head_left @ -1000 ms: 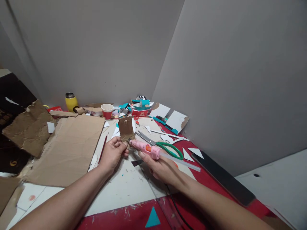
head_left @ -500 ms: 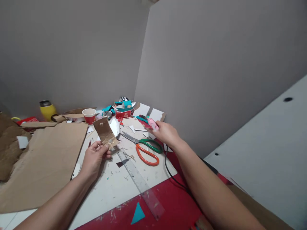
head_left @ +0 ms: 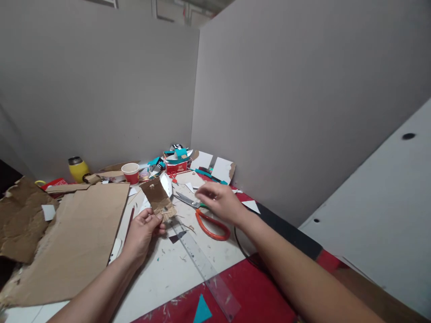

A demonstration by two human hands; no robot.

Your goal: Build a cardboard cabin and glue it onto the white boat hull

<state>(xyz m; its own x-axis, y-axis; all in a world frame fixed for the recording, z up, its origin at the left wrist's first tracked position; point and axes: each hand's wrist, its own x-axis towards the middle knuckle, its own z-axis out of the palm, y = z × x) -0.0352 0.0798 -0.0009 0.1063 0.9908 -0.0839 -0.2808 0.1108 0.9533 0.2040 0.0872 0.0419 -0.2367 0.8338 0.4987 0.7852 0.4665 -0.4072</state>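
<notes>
Grey partition walls close off a corner where the littered tabletop (head_left: pixel 188 273) carries cardboard sheets, paper offcuts and tools. A second ago the right hand (head_left: pixel 218 202) held a pink glue gun with its tip at the small cardboard piece (head_left: pixel 158 196); half a second ago it was carrying the gun toward the wall. Now the gun is out of sight and that hand is empty, fingers loosely spread, hovering over the scissors (head_left: pixel 205 214). So the gluing pass looks finished and the hand is free again. The left hand (head_left: pixel 143 231) is pinched on the bottom edge of the cardboard piece, holding it tilted upright above the tabletop. From the right hand, the piece sits at about 9 o'clock, near but not touching. A clear ruler (head_left: pixel 202 264) lies at 6 o'clock of the piece.
</notes>
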